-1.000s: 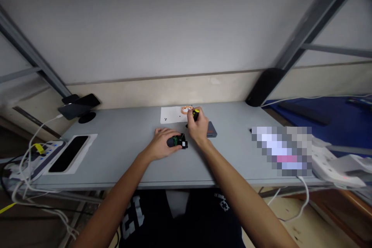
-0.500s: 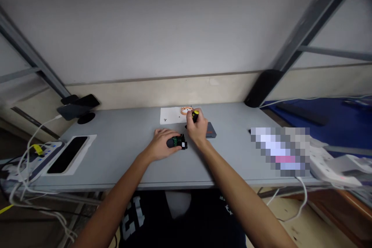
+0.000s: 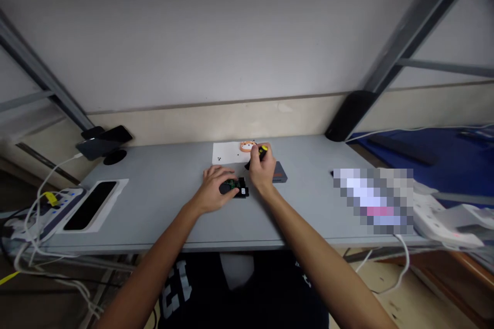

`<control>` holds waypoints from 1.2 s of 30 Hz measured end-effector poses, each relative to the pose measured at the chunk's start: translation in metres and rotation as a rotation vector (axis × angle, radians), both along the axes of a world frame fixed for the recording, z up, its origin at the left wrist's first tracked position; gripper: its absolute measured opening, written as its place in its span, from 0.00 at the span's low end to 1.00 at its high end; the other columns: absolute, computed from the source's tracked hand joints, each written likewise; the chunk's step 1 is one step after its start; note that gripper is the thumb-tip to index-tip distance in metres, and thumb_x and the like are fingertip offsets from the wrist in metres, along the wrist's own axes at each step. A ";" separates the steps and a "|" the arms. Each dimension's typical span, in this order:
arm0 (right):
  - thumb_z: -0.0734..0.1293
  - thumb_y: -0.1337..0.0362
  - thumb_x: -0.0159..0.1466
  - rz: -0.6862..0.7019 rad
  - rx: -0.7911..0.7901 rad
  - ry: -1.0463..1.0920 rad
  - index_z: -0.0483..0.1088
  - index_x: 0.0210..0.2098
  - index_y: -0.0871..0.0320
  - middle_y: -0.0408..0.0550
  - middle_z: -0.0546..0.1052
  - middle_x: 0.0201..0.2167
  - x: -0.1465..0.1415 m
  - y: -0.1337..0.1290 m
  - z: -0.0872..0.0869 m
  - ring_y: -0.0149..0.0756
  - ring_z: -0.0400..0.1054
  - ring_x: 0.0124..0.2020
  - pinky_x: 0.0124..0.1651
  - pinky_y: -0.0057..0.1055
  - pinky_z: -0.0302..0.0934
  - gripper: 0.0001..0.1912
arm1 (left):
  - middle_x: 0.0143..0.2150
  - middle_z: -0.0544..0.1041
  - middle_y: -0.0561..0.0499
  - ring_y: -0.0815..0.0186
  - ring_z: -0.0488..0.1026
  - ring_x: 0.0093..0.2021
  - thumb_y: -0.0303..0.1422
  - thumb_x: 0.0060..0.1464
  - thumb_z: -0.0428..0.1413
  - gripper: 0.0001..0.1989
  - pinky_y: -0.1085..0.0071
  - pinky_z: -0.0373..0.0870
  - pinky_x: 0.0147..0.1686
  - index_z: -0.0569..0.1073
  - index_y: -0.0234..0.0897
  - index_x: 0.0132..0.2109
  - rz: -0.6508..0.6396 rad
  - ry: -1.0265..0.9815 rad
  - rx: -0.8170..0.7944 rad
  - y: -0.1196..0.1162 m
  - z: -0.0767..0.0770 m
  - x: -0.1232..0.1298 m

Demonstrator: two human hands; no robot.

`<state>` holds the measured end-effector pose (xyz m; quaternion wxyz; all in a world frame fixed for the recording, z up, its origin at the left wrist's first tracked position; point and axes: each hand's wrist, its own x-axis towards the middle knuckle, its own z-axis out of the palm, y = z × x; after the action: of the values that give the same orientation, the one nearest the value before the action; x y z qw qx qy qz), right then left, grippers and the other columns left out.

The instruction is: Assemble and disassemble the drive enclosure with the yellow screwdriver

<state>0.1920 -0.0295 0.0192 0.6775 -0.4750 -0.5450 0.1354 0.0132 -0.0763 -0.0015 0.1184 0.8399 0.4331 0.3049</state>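
My left hand (image 3: 213, 188) is closed around the left part of a small black device with a bare green circuit board (image 3: 242, 189), which lies on the grey desk. The thumb rests along its near side, and the other fingers curve over the far side. Just to the right, my right hand (image 3: 262, 167) grips a screwdriver with a black and yellow handle (image 3: 263, 151); its tip cannot be made out. Partly behind the right wrist is a grey case with orange lettering (image 3: 280, 174).
Behind my hands lies a white sheet (image 3: 227, 152) with several tiny dark screws and an orange and white round item (image 3: 247, 147). On the left are a phone (image 3: 90, 205), a power strip (image 3: 64, 208) and a phone on a stand (image 3: 108, 141). A black cylinder (image 3: 349, 115) stands back right.
My left hand's fingers have shifted slightly on the device, baring more of its right end. The screwdriver handle has tilted a little to the right in my right hand.
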 end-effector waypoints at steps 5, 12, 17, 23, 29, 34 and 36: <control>0.61 0.49 0.70 0.013 -0.020 0.065 0.65 0.36 0.54 0.41 0.71 0.27 -0.004 0.000 -0.001 0.34 0.64 0.28 0.34 0.30 0.60 0.15 | 0.52 0.79 0.51 0.52 0.64 0.59 0.34 0.59 0.63 0.04 0.51 0.59 0.59 0.81 0.46 0.42 0.090 -0.017 0.044 0.007 -0.009 -0.002; 0.60 0.49 0.70 -0.012 -0.033 0.085 0.65 0.36 0.55 0.42 0.71 0.27 -0.002 0.001 0.001 0.34 0.64 0.28 0.34 0.30 0.59 0.16 | 0.48 0.81 0.51 0.52 0.64 0.57 0.37 0.61 0.62 0.03 0.50 0.59 0.57 0.82 0.47 0.40 0.126 -0.041 0.083 0.009 -0.010 -0.004; 0.60 0.50 0.70 -0.032 -0.006 0.053 0.65 0.36 0.54 0.42 0.71 0.26 -0.001 -0.001 0.001 0.34 0.64 0.28 0.33 0.30 0.59 0.15 | 0.45 0.82 0.51 0.52 0.65 0.57 0.37 0.61 0.63 0.04 0.49 0.59 0.57 0.83 0.48 0.41 0.120 -0.044 0.068 0.012 -0.012 -0.003; 0.61 0.52 0.70 -0.048 0.056 -0.051 0.65 0.36 0.54 0.41 0.71 0.26 0.001 -0.004 0.002 0.34 0.65 0.27 0.34 0.30 0.60 0.13 | 0.54 0.81 0.51 0.50 0.64 0.62 0.41 0.59 0.65 0.16 0.47 0.58 0.62 0.80 0.51 0.53 0.099 -0.059 0.008 0.009 -0.008 -0.001; 0.62 0.53 0.70 -0.017 0.052 -0.135 0.65 0.34 0.54 0.39 0.68 0.23 0.005 -0.002 0.004 0.32 0.61 0.24 0.33 0.30 0.58 0.12 | 0.67 0.73 0.49 0.53 0.66 0.68 0.43 0.57 0.67 0.33 0.48 0.50 0.69 0.68 0.49 0.67 -0.062 -0.004 -0.093 0.005 -0.005 -0.001; 0.63 0.53 0.69 0.000 0.017 -0.163 0.65 0.34 0.53 0.38 0.67 0.23 0.006 -0.002 0.004 0.32 0.61 0.24 0.33 0.30 0.58 0.12 | 0.61 0.77 0.48 0.53 0.72 0.62 0.39 0.57 0.67 0.26 0.49 0.53 0.66 0.73 0.48 0.61 -0.077 0.010 -0.089 0.005 -0.008 0.000; 0.62 0.53 0.69 0.002 0.025 -0.163 0.65 0.34 0.53 0.39 0.67 0.23 0.005 -0.002 0.004 0.32 0.61 0.24 0.33 0.30 0.58 0.12 | 0.60 0.78 0.48 0.53 0.72 0.62 0.39 0.56 0.68 0.25 0.50 0.54 0.65 0.74 0.48 0.60 -0.078 -0.002 -0.078 0.005 -0.008 0.000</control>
<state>0.1971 -0.0320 0.0233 0.6367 -0.4752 -0.6005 0.0904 0.0134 -0.0712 -0.0092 0.1632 0.8506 0.4115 0.2838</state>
